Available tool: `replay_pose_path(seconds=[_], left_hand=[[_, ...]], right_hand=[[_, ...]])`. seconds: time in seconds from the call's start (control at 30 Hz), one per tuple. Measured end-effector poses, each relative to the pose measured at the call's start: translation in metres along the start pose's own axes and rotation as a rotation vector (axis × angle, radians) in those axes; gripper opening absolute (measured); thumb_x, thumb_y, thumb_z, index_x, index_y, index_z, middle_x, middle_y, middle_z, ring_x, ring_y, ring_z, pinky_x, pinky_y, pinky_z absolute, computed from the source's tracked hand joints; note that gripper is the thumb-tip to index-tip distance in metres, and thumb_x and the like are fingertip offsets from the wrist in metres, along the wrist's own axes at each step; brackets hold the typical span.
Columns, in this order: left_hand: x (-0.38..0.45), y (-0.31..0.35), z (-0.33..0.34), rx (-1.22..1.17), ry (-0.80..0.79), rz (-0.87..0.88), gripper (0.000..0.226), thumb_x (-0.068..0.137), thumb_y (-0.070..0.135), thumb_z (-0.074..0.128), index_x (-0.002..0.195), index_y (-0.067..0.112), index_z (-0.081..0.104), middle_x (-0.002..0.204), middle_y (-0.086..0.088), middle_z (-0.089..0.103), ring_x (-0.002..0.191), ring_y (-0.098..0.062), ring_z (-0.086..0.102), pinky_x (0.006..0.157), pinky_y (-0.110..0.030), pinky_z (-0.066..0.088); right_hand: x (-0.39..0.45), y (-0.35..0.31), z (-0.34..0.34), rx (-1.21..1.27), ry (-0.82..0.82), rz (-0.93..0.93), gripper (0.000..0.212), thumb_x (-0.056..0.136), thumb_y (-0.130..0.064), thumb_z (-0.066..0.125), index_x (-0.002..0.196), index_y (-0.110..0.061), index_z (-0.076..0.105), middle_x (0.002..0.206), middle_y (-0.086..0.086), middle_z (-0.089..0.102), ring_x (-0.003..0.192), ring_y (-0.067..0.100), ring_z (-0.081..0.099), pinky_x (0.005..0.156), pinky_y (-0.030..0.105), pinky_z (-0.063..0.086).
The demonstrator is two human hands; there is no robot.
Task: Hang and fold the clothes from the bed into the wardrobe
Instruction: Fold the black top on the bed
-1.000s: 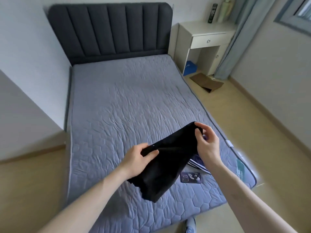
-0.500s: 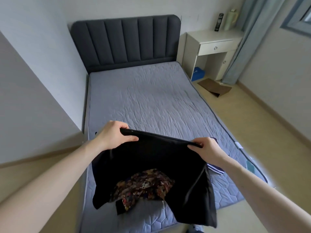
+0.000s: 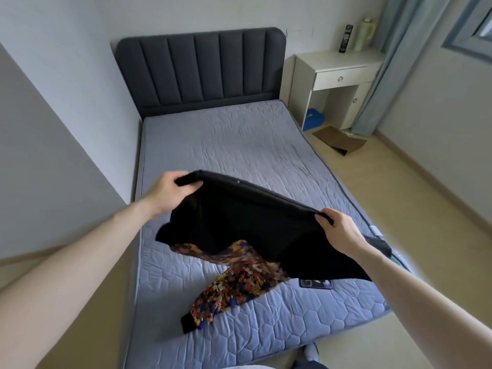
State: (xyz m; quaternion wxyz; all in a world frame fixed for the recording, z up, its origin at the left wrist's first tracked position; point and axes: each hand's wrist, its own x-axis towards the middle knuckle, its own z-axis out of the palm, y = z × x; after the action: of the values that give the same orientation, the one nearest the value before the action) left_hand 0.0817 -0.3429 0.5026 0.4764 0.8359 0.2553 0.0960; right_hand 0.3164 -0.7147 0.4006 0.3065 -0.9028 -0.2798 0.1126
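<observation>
Left hand [image 3: 166,191] and right hand [image 3: 339,230] each pinch an end of the black garment [image 3: 253,225], stretched above the bed [image 3: 239,145]. Floral garment [image 3: 234,283] lies beneath on the mattress.

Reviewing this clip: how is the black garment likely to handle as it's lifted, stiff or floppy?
Likely floppy: the black garment sags between the left hand and right hand. Probably light, since fingertip pinches hold it.
</observation>
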Motion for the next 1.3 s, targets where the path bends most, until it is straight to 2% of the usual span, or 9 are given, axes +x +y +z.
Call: replay_pose_path(seconds=[0.13,0.47,0.6,0.73,0.87,0.97,1.07,1.2,1.3], left_hand=[[0.004,0.059,0.009,-0.116,-0.031,0.008,0.028,0.089,0.049,0.075,0.094,0.022,0.079,0.09,0.014,0.078,0.08,0.002,0.072,0.062,-0.007,0.051],[0.003,0.107,0.039,0.05,-0.237,0.154,0.06,0.08,0.081,0.06,0.099,0.026,0.076,0.098,0.003,0.078,0.093,-0.013,0.074,0.095,-0.045,0.056],[-0.003,0.109,0.061,0.084,-0.39,0.242,0.034,0.089,0.065,0.065,0.102,0.034,0.074,0.099,0.009,0.077,0.093,-0.007,0.073,0.089,-0.034,0.057],[-0.005,0.093,0.07,0.045,-0.506,0.256,0.027,0.088,0.049,0.077,0.106,0.029,0.074,0.101,0.003,0.077,0.097,-0.015,0.074,0.082,-0.028,0.059],[-0.013,0.042,0.07,0.417,-0.514,0.172,0.041,0.063,0.056,0.087,0.093,0.035,0.069,0.09,0.017,0.072,0.085,0.003,0.068,0.069,-0.013,0.053],[-0.025,-0.011,0.09,0.708,-0.604,0.109,0.033,0.07,0.056,0.076,0.077,0.029,0.059,0.083,0.011,0.062,0.092,-0.015,0.062,0.08,-0.034,0.052],[-0.036,-0.059,0.102,0.761,-0.528,0.006,0.037,0.076,0.058,0.062,0.07,0.026,0.044,0.079,0.013,0.055,0.095,-0.021,0.055,0.083,-0.039,0.039],[-0.035,-0.076,0.093,0.625,-0.491,-0.052,0.021,0.088,0.048,0.048,0.093,0.029,0.055,0.103,0.007,0.065,0.102,-0.023,0.062,0.094,-0.045,0.048],[-0.021,-0.056,0.082,0.481,-0.312,0.003,0.013,0.095,0.035,0.054,0.091,0.023,0.052,0.093,-0.005,0.066,0.092,-0.03,0.064,0.085,-0.05,0.054]], right_hand=[[-0.006,0.018,0.007,-0.009,0.013,0.09,0.034,0.105,-0.036,0.053,0.075,-0.021,0.051,0.066,0.0,0.061,0.063,0.018,0.058,0.054,0.033,0.038],[-0.043,-0.002,0.035,0.032,-0.161,0.109,0.015,0.09,-0.034,0.072,0.09,-0.027,0.059,0.084,-0.008,0.069,0.085,0.02,0.068,0.074,0.035,0.052],[-0.045,-0.083,0.026,0.354,-0.191,-0.107,0.069,0.069,-0.054,0.087,0.129,-0.05,0.052,0.114,-0.02,0.071,0.103,-0.002,0.068,0.083,0.02,0.057],[-0.032,-0.135,0.01,0.416,-0.08,-0.203,0.018,0.086,-0.043,0.074,0.099,-0.031,0.067,0.084,-0.007,0.072,0.076,0.008,0.068,0.069,0.033,0.055],[-0.033,-0.139,0.008,0.412,-0.075,-0.237,0.011,0.096,-0.029,0.065,0.086,-0.025,0.065,0.077,0.002,0.065,0.069,0.016,0.058,0.064,0.034,0.044],[-0.038,-0.141,0.011,0.505,-0.122,-0.25,0.008,0.096,-0.03,0.061,0.092,-0.024,0.064,0.079,0.007,0.065,0.067,0.016,0.056,0.062,0.033,0.042],[-0.039,-0.135,0.008,0.56,-0.116,-0.229,0.008,0.099,-0.024,0.058,0.095,-0.024,0.064,0.085,0.0,0.065,0.075,0.017,0.059,0.066,0.031,0.044],[-0.039,-0.107,0.003,0.48,-0.117,-0.105,0.023,0.1,-0.021,0.059,0.082,-0.034,0.057,0.07,-0.018,0.06,0.064,0.002,0.053,0.06,0.014,0.039],[-0.04,-0.089,0.001,0.373,-0.199,-0.024,0.022,0.086,-0.027,0.072,0.092,-0.039,0.054,0.082,-0.013,0.073,0.07,0.009,0.067,0.055,0.017,0.048]])
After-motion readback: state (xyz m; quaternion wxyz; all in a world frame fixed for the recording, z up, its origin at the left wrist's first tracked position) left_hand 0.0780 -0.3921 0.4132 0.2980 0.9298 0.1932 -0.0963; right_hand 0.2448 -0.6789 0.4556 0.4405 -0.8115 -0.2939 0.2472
